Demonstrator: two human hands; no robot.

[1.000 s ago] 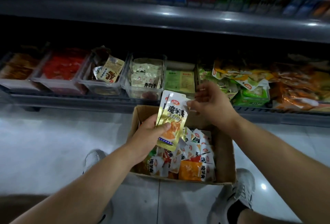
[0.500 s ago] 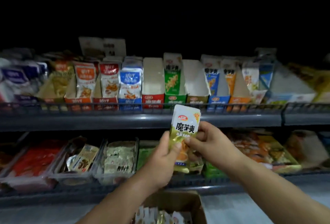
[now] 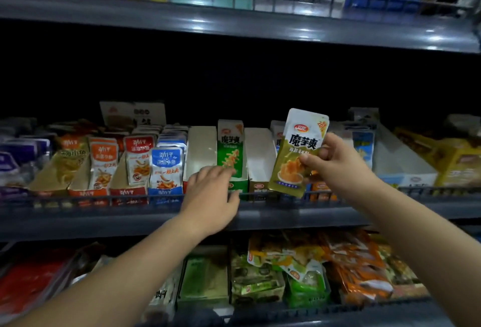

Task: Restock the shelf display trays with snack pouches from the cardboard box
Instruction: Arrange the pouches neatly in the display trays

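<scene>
My right hand holds an olive-and-white snack pouch upright in front of the middle shelf. Behind the pouch stands a nearly bare white cardboard display tray with an olive front. My left hand holds nothing; its fingers are spread at the wire rail, touching the front of the green tray that holds a green pouch. Left of the green one stands another white tray with a red front. The cardboard box is out of view.
Trays of orange, red and blue pouches fill the left of the middle shelf behind a wire rail. More trays and yellow boxes stand at the right. The lower shelf holds bins of mixed packets. A shelf above carries large cartons.
The view has risen from the box to the middle shelf. My left hand has let go of the pouch and moved down-left to the green tray. My right hand lifted the pouch to the right.
</scene>
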